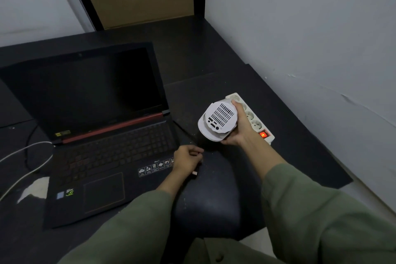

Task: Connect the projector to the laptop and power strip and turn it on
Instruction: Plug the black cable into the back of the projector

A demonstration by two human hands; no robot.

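Our right hand [235,133] is wrapped around the white cylindrical plastic projector [218,121], holding it off the desk with its vented, ported back turned toward us. Our left hand [187,159] pinches a small metal-tipped cable plug [194,173] by the laptop's near right corner, well short of those ports. The plug could miss or go in crooked, we judge, since the projector floats unsupported. Just behind it lies the white power strip [252,118], its switch glowing red, on the black desk [300,135], right of the open black laptop [96,124].

power strip [252,116] far end hid by projector [218,121] | white cable [27,156] cut off left edge
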